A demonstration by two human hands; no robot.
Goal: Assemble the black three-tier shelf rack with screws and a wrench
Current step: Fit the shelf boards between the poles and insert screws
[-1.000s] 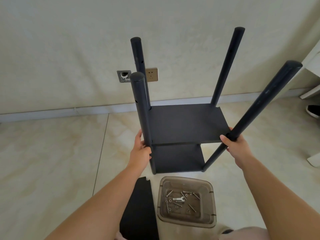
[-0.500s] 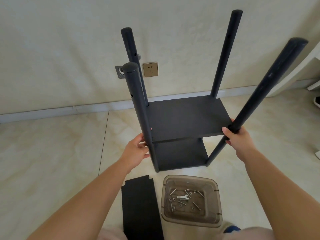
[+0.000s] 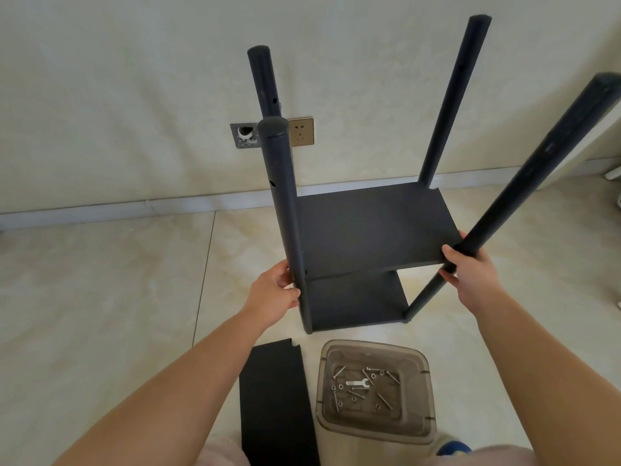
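Note:
The black rack stands upright on the floor tiles with two shelf boards mounted between four round poles. My left hand grips the near left pole at the height of the upper board. My right hand is wrapped around the near right pole at the same height. A third, loose shelf board lies flat on the floor in front of the rack. Beside it, a clear plastic tub holds several screws and a small silver wrench.
The wall rises just behind the rack, with a brass socket plate and an open wall box. White furniture stands at the right edge. My knees show at the bottom of the view.
The rack has shifted slightly and settled upright while both hands stay on the near poles. My left hand has closed more firmly around its pole. The view has tilted down a little.

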